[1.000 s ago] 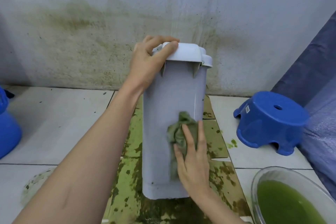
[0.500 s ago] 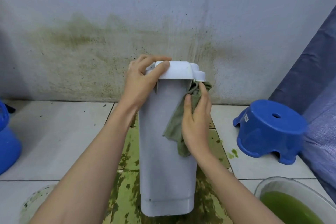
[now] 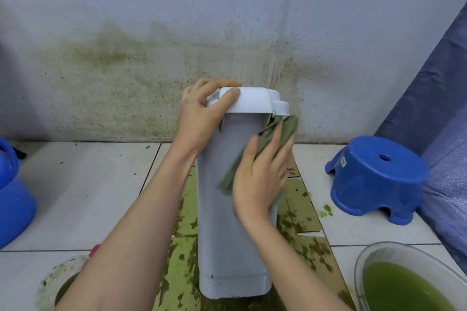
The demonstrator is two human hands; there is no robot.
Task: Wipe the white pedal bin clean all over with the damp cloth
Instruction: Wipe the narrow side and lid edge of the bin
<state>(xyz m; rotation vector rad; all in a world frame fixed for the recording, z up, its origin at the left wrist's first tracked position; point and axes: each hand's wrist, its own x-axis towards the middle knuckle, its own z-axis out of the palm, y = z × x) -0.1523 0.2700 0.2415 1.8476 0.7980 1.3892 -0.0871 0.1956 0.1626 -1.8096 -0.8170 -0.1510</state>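
- Since a second ago the right hand (image 3: 260, 179) has slid the cloth (image 3: 267, 149) from low on the bin's front up to just under the lid's right edge, and compared with half a second ago it's barely shifted.
- White pedal bin (image 3: 227, 235) stands upright on the tiled floor (image 3: 83, 189), right on a patch of green-stained tiles, close to the stained wall (image 3: 126, 70).
- Left hand (image 3: 202, 113) grips the top left of the lid (image 3: 252, 103), fingers curled over the top and thumb across the front edge.
- Right hand lies flat with fingers straight, pressing the green-grey cloth against the upper right of the bin's body; a corner of the cloth sticks out past the fingertips, and another bit hangs out to the left of the palm.
- Blue stool (image 3: 376, 177) sits on the floor to the right, well apart from the bin.
- Clear bowl (image 3: 364, 260) of green liquid is at the bottom right corner.
- Blue container (image 3: 12, 199) is cut off at the left edge, and blue fabric (image 3: 439, 98) hangs on the far right.
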